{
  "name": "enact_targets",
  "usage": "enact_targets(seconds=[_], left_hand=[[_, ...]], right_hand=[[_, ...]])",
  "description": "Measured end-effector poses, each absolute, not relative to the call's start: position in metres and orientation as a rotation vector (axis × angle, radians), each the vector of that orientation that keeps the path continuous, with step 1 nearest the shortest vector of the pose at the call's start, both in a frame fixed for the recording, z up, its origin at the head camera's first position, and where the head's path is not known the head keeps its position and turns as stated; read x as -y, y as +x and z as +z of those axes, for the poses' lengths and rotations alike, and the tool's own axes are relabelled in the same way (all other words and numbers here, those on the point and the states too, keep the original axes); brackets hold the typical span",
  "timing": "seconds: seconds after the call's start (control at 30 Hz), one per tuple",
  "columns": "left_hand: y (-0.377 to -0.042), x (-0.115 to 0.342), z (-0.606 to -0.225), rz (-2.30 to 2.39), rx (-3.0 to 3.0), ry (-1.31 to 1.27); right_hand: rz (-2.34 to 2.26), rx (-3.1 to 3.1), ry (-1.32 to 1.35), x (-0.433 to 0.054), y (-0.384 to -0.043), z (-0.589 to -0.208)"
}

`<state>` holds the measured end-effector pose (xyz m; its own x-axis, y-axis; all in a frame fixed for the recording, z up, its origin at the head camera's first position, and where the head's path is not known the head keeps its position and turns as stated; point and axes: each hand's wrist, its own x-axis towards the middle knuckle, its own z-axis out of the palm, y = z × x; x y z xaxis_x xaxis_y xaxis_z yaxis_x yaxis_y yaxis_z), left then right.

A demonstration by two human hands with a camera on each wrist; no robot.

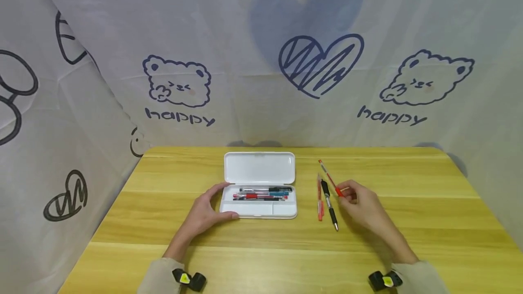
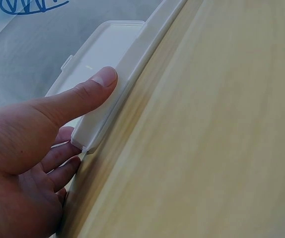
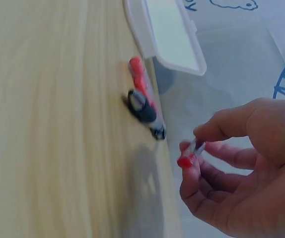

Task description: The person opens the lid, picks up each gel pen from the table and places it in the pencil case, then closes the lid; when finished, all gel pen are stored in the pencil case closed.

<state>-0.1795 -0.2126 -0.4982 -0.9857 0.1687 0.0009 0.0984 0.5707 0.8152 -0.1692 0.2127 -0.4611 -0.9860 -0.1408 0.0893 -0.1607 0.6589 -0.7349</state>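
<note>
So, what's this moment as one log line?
left hand: holds white case; right hand: pinches red pen; lid: open; inside case: pens; on table: black pen, another red pen

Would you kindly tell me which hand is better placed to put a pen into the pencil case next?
Probably the right hand: it pinches a red pen, with a black pen and a second red pen nearby. The left hand holds the left end of the open pencil case.

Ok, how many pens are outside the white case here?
3: one red pen pinched in the right hand, and on the table right of the case, another red pen with a black pen beside it.
</note>
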Motion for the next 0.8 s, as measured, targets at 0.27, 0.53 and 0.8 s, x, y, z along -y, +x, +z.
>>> enact_targets(seconds=[0.27,0.53,0.8], left_hand=[[-0.180,0.213,-0.498,1.405,-2.716,0.236],[-0.180,0.215,-0.498,1.394,-2.732,0.252],[-0.180,0.214,-0.500,1.408,-2.725,0.265]], right_hand=[[1.382,2.761,0.256,-0.189,-0.175,-0.457],[1.428,2.673,0.261,-0.163,-0.183,-0.458],[1.506,2.596,0.269,-0.131,-0.194,-0.461]])
